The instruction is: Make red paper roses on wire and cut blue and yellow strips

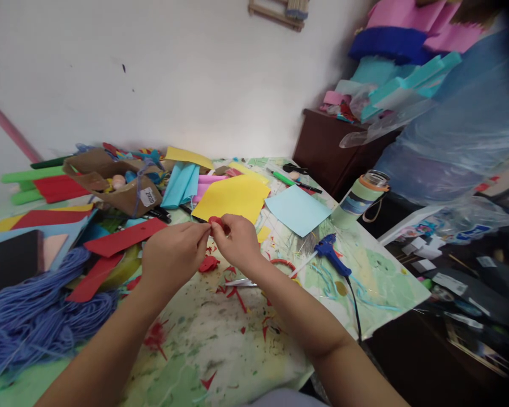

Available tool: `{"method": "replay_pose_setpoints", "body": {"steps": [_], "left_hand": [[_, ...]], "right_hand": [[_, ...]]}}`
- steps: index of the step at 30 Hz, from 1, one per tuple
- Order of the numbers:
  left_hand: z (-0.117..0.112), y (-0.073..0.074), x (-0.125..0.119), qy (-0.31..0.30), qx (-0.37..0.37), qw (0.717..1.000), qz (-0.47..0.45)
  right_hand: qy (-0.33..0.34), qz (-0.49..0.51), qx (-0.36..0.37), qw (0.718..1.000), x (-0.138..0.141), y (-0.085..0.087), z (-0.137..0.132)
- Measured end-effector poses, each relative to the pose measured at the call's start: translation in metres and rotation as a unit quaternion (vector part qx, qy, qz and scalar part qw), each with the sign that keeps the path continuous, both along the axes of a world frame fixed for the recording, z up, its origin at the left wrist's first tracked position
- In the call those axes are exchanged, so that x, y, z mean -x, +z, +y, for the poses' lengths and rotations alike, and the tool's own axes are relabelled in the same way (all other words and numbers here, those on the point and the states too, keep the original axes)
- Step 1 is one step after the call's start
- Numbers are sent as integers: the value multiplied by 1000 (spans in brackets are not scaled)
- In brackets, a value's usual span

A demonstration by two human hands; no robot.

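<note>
Both my hands meet over the middle of the table, fingertips pinched around a small red craft piece [215, 220]. My left hand [176, 249] is closed with its fingers at the piece's left edge. Closed on the other side is my right hand [240, 237], thumb and finger curled at it. The exact shape of the piece is partly hidden by my fingers. Just below lies another crumpled red piece [208, 263]. Scissors with red handles [285, 263] rest under my right forearm, their blades among red scraps. A yellow sheet [237, 195] lies behind my hands.
On the right are a blue glue gun [333, 254] with a cord, a light blue sheet [297, 209] and a bottle [362, 195]. Blue yarn [38, 311], a phone [14, 263], red strips [125, 236] and a paper bag [110, 183] crowd the left.
</note>
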State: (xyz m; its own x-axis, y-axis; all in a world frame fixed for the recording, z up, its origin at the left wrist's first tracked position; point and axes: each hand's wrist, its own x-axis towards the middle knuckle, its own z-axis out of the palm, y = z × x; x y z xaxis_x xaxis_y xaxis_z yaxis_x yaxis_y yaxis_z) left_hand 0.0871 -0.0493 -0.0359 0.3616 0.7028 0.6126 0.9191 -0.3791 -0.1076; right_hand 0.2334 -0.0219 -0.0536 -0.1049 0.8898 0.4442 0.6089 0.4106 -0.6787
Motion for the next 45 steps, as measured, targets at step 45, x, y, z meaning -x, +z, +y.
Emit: {"method": "replay_pose_setpoints", "body": {"steps": [45], "left_hand": [[6,3,3,-55,165,920,-351]], "right_hand": [[6,18,-104,994,-3,4,-7]]}}
